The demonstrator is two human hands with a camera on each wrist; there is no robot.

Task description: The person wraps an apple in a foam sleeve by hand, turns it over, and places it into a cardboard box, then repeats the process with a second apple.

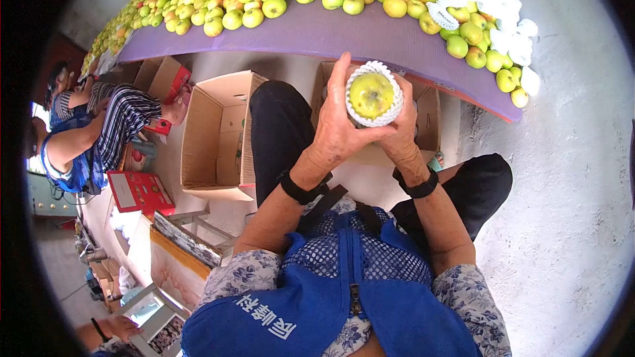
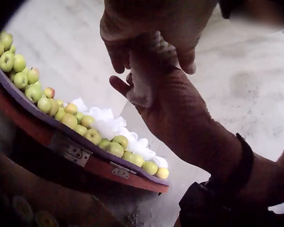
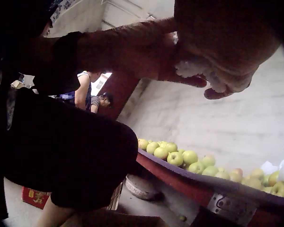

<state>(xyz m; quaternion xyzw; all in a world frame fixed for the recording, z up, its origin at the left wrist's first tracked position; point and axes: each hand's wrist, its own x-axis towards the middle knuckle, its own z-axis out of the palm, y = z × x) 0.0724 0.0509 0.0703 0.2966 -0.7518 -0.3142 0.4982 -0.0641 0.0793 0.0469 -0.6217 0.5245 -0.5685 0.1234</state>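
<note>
A yellow-green apple (image 1: 370, 96) sits in a white foam net (image 1: 376, 67) in front of my chest, with one end of the fruit showing through the net's opening. My left hand (image 1: 337, 116) holds it from the left, thumb across underneath and index finger pointing up. From the other side my right hand (image 1: 402, 125) curls round the net. In the left wrist view, white foam (image 2: 142, 87) shows between both hands. The right wrist view has the foam net (image 3: 191, 68) at the fingers; the apple itself is hidden there.
Ahead, a purple-covered table (image 1: 297, 30) bears many apples (image 1: 231, 0). White foam nets (image 1: 486, 0) lie at its right end. An open cardboard box (image 1: 218, 132) stands left of my knee, with another box (image 1: 428, 116) below the table edge. Another person (image 1: 73, 139) sits at left.
</note>
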